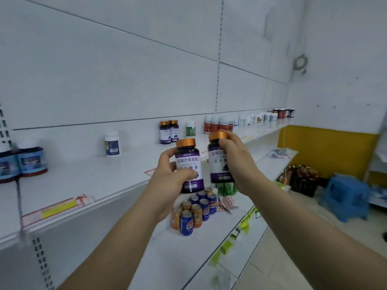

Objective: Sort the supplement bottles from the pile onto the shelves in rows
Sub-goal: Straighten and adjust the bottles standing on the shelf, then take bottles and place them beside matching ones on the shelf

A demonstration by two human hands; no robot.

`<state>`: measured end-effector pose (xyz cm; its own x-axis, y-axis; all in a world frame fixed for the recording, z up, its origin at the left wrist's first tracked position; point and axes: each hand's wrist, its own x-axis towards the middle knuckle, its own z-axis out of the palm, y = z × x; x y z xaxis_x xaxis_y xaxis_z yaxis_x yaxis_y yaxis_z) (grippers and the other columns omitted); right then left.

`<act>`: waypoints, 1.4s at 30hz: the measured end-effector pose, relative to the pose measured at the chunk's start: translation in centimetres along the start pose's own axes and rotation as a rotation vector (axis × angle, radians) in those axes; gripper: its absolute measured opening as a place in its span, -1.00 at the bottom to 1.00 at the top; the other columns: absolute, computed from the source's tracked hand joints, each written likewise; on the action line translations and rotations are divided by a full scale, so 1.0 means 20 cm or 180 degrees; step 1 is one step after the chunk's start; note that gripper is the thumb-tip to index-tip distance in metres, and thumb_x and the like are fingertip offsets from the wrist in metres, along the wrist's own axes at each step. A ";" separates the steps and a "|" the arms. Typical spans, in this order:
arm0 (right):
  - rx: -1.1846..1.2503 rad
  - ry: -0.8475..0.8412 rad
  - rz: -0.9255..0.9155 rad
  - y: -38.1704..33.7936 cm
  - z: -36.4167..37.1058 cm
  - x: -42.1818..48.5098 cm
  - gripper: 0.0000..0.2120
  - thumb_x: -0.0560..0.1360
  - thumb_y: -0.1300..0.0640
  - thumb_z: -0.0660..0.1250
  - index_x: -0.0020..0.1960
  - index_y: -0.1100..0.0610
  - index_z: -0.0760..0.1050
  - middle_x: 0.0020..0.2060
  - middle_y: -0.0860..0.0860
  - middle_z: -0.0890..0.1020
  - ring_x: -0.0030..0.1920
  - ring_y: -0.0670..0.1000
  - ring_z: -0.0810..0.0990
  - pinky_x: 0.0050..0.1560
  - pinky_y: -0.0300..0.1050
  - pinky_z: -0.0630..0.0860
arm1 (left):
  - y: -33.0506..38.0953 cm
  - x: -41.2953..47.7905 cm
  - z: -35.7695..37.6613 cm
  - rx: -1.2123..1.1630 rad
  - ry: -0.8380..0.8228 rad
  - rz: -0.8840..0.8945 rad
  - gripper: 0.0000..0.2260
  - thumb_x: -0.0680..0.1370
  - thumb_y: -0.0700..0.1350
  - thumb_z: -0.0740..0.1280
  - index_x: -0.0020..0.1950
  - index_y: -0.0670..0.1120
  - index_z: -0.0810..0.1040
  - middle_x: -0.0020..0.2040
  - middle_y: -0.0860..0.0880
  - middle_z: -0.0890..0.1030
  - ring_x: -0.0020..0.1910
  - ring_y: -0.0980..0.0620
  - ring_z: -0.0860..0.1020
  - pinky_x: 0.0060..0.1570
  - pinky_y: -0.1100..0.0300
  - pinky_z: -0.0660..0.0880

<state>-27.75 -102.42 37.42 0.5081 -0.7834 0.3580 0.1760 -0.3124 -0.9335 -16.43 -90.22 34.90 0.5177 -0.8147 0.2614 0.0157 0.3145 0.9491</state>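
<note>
Before shelf (94,176): left grip (167,178) wraps bottle (189,162); right grip (237,162) wraps second bottle (217,164).

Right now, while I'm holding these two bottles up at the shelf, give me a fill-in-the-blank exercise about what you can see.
1. The left hand and right hand grip two dark bottles with ____ caps.
2. On the upper shelf, the twin purple-label bottles stand left of a white bottle with a ____ label.
3. The cans on the shelf below are orange and ____.
4. The plastic stool stands on the ____.

Missing words: orange, green, blue, floor.
</note>
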 end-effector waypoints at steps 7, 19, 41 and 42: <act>-0.0115 -0.0265 -0.0205 0.19 0.10 0.64 -0.70 0.50 -0.06 0.28 0.22 -0.14 0.39 0.00 -0.09 0.57 -0.13 -0.17 0.61 -0.27 -0.28 0.51 | 0.02 0.54 -0.06 0.0458 0.0381 -0.0061 -0.40 0.43 -0.37 0.39 0.30 0.08 0.24 0.10 -0.08 0.57 -0.03 -0.04 0.62 -0.12 0.02 0.61; -0.0519 -0.1665 -0.0339 0.63 0.21 1.69 -0.75 0.46 -0.05 0.35 0.10 -0.19 0.39 -0.08 -0.18 0.54 -0.14 -0.14 0.54 -0.34 -0.24 0.44 | -0.22 1.17 -0.04 0.1772 0.1389 -0.0498 -0.29 0.38 -0.32 0.46 0.40 0.10 0.25 0.00 0.05 0.54 -0.03 0.07 0.57 -0.11 0.17 0.52; -0.1040 -0.2722 -0.1514 0.77 0.25 2.09 -0.50 0.51 0.05 0.37 0.40 -0.06 0.29 0.18 -0.04 0.42 0.11 -0.04 0.44 0.07 -0.17 0.39 | -0.39 1.65 -0.08 0.2971 0.2118 -0.0583 -0.31 0.49 -0.18 0.39 0.50 0.13 0.11 0.12 0.05 0.54 -0.10 0.20 0.49 -0.31 0.48 0.38; -0.1046 -0.2735 -0.1506 0.77 0.25 2.09 -0.50 0.51 0.05 0.36 0.40 -0.07 0.29 0.19 -0.04 0.42 0.12 -0.04 0.43 0.07 -0.17 0.39 | -0.39 1.65 -0.09 0.3002 0.2120 -0.0609 -0.31 0.50 -0.18 0.39 0.50 0.13 0.11 0.15 0.04 0.54 -0.09 0.20 0.49 -0.30 0.47 0.38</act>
<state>0.51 -137.32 37.86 0.9000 0.0653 0.4310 0.3411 -0.7210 -0.6032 2.09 -118.71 35.86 0.9260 -0.3053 0.2219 -0.3542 -0.4998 0.7904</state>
